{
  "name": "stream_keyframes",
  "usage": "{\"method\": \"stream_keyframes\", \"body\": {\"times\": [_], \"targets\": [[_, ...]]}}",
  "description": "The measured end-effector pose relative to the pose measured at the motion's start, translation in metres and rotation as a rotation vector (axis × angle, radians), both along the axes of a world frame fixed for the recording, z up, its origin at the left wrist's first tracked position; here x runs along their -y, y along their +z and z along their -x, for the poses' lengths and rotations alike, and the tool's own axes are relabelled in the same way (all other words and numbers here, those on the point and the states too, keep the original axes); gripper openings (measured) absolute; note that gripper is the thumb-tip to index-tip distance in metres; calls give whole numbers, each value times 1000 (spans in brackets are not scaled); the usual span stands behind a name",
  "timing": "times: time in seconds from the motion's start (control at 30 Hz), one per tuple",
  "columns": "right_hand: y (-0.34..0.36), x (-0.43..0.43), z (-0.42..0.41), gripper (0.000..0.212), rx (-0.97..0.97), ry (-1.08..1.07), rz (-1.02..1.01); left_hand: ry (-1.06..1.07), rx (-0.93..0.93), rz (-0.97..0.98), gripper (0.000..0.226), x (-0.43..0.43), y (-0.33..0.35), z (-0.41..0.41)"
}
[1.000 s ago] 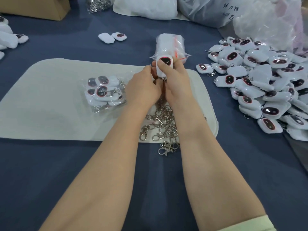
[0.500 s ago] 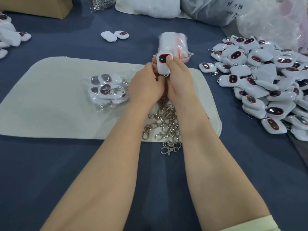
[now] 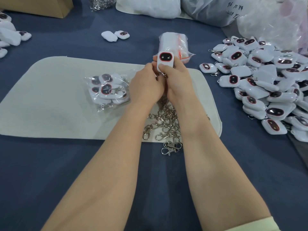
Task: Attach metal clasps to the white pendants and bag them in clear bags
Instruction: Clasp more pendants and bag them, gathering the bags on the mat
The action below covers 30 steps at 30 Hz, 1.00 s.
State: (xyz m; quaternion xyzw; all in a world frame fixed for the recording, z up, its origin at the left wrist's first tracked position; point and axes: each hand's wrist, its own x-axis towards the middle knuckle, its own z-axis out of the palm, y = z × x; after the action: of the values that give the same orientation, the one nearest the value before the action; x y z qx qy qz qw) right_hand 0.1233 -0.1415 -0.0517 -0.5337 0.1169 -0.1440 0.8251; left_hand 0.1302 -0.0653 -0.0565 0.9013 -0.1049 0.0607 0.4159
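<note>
My right hand (image 3: 177, 80) grips a white pendant (image 3: 165, 59) upright, its dark red-rimmed face toward me, over the far edge of the pale mat (image 3: 50, 104). My left hand (image 3: 146, 85) is pressed against it from the left, fingers curled at the pendant's lower end, where a bit of metal clasp (image 3: 164, 75) shows between the hands. A heap of loose metal clasps (image 3: 164, 125) lies under my wrists at the mat's near edge. A filled clear bag of pendants (image 3: 107, 90) rests on the mat to the left.
A big pile of pendants (image 3: 270, 90) covers the right of the blue table. A pack of clear bags (image 3: 173, 43) lies just beyond my hands, two single pendants (image 3: 115, 35) farther left. Cardboard box (image 3: 40, 5), white sacks (image 3: 150, 5) and more pendants (image 3: 10, 35) line the back and left.
The hands have stayed locked together at the pendant, with only small finger shifts at its lower end. The view has drifted slightly.
</note>
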Motion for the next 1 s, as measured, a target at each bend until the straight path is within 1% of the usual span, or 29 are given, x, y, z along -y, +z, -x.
{"method": "stream_keyframes", "body": {"times": [0.17,0.3,0.4,0.47,0.5,0.6,0.7,0.77,0.8,0.9,0.93,1.0], "targets": [[-2,2,0,31,83,29,-2,13,-16,4,21,1,1,-1],[-3,3,1,35,65,51,31,15,-20,9,24,1,1,0],[0,1,2,24,75,50,40,9,-19,16,25,1,1,0],[2,0,2,16,55,-5,12,4,-18,28,25,1,1,0],[3,0,1,14,27,-60,28,5,-17,47,25,1,2,0],[2,2,0,4,-73,-241,231,19,-14,115,27,1,4,2],[5,1,2,8,-19,-336,360,26,5,149,27,1,4,5],[10,1,5,7,14,-351,417,38,20,147,29,2,4,7],[12,1,6,7,26,-342,385,43,23,144,31,3,3,8],[16,-1,8,12,48,-303,207,34,19,130,36,3,2,10],[16,-1,8,14,20,-308,217,33,22,127,36,3,1,10],[13,0,8,19,-83,-307,391,40,30,139,36,4,1,10]]}}
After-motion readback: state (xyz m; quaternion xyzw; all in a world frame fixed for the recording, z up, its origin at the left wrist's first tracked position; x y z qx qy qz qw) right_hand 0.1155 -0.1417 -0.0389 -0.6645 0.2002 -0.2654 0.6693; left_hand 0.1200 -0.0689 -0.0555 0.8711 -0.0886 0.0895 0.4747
